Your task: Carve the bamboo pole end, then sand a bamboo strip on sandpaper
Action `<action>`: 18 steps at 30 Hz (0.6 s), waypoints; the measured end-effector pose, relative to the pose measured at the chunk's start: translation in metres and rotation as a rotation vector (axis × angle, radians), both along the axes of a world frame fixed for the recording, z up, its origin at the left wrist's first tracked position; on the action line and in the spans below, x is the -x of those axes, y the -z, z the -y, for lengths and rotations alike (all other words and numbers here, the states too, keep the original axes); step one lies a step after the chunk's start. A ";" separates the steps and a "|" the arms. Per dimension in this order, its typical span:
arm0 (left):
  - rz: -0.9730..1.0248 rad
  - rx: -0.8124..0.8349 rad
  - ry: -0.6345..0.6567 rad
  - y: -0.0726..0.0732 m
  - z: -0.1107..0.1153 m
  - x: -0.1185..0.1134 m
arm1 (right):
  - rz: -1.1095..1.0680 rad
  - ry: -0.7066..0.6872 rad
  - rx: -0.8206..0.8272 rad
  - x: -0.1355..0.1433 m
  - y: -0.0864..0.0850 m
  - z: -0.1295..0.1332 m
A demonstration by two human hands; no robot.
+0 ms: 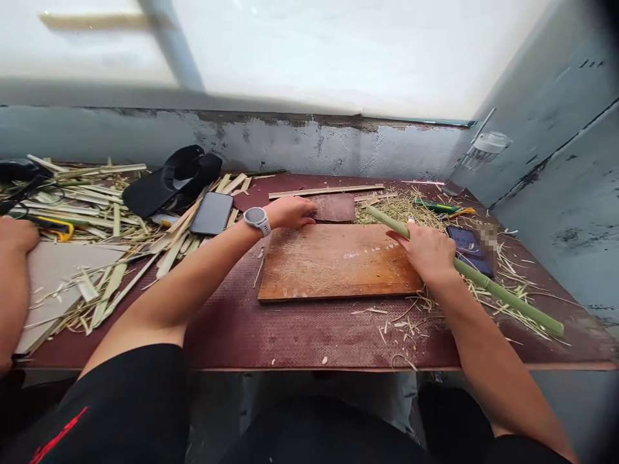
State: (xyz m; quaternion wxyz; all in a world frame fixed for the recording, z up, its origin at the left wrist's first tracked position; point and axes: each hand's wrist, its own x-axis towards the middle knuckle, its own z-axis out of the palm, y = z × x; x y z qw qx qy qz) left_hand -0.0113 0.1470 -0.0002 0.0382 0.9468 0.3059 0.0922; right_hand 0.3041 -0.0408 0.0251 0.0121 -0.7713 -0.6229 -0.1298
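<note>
My right hand (430,250) is closed around a green bamboo stick (507,299), which slants from above the board down to the right. My left hand (293,212), with a watch on its wrist, reaches to the far left corner of the wooden board (338,264). Its fingers are stretched out and meet the left edge of a flat reddish-brown sheet (336,207); whether they press on it I cannot tell. Something small and white shows by my right thumb, mostly hidden.
Bamboo shavings (387,212) lie behind and right of the board, with a phone (469,248) among them. On the left are another phone (213,212), a black cap (169,180), a heap of bamboo strips (91,200) and a co-worker's hand (17,235) by a pale board (53,270).
</note>
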 end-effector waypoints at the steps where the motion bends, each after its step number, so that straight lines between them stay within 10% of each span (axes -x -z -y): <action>1: -0.010 -0.016 0.009 0.001 -0.001 0.000 | 0.004 0.015 0.031 0.003 -0.001 0.000; 10: 0.131 -0.165 0.017 -0.008 0.038 0.012 | 0.009 -0.001 0.013 0.009 -0.023 0.011; 18: 0.201 -0.137 0.207 0.000 0.140 0.011 | 0.005 -0.163 -0.093 -0.003 -0.033 0.018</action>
